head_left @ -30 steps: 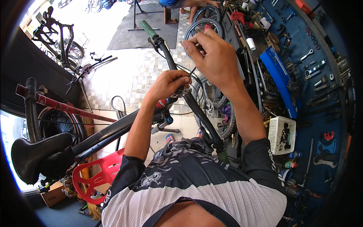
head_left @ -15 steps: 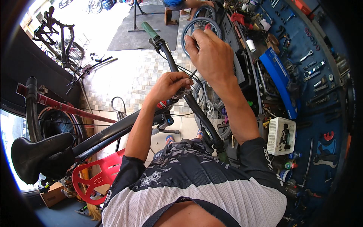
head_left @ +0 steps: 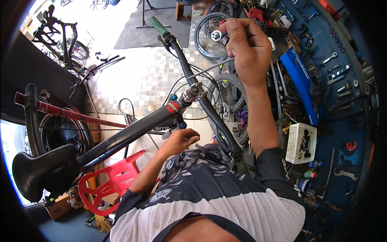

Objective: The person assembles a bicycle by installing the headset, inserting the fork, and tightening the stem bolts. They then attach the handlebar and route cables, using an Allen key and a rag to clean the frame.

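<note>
Right hand (head_left: 250, 50): we grip a thin, straight gray metal rod (head_left: 213, 67), its far end over the handlebar (head_left: 182, 60).
Left hand (head_left: 182, 141): loose, half curled, nearer us than the stem (head_left: 194, 92).
Handlebar: long black tube, green grips (head_left: 158, 26), passing between our hands.
Stem: lumpy, shiny.

Head-worn fisheye looks steeply down past the wearer's chest

The head view hangs above the wearer's collar, so the shirt (head_left: 242, 211) fills the lower edge, close to the lens. It faces downward and forward: the raised right hand (head_left: 250, 50) looms large, the handlebar (head_left: 181, 60) crosses mid-frame, and the tiled floor (head_left: 155, 66) lies farther below. A mat (head_left: 169, 24) sits farther off, near the top. The wide lens reaches from a saddle (head_left: 44, 169) at left to a tool wall (head_left: 318, 46) at right.
</note>
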A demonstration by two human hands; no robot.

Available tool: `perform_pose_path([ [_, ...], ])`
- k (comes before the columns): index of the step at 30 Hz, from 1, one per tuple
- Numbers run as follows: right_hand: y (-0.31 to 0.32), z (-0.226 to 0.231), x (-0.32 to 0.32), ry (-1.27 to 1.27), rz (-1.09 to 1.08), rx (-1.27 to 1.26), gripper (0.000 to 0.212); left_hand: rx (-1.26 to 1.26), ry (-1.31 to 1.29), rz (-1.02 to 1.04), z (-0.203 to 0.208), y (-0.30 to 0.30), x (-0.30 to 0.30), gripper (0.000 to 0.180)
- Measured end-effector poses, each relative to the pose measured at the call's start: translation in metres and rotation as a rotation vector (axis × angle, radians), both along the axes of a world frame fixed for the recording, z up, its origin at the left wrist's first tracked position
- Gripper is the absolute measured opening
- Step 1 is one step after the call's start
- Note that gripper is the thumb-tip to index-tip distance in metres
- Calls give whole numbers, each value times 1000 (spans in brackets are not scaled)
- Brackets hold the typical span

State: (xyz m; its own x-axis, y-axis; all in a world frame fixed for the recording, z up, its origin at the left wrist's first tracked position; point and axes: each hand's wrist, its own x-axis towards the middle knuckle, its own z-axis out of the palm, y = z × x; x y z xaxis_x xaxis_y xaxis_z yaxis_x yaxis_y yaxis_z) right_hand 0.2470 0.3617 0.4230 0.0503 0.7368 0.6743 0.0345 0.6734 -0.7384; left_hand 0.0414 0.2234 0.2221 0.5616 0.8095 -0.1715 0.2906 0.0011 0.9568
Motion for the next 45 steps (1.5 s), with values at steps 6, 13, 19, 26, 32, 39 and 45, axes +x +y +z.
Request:
perform_pose_path([
  [6, -15, -7, 37, -100, -97, -10, 17, 624, 1, 229, 23, -14, 45, 41],
  [13, -75, -31, 144, -372, -386, -194, 15, 891, 13, -214, 30, 1, 117, 40],
  [19, -136, -71, 250, -333, -620, -374, 17, 984, 294, 6, 0, 30, 184, 33],
  [26, -182, -98, 327, -250, -663, -352, 18, 1097, 498, 396, -13, 87, 238, 28],
  [32, -168, -112, 342, -282, -516, -367, 20, 986, 503, 331, 1, 50, 232, 31],
  [39, -145, -119, 330, -391, -303, -338, 17, 691, 304, -10, 55, -29, 136, 37],
  [45, -160, -110, 344, -421, -361, -224, 17, 517, 273, -74, 82, -34, 100, 30],
])
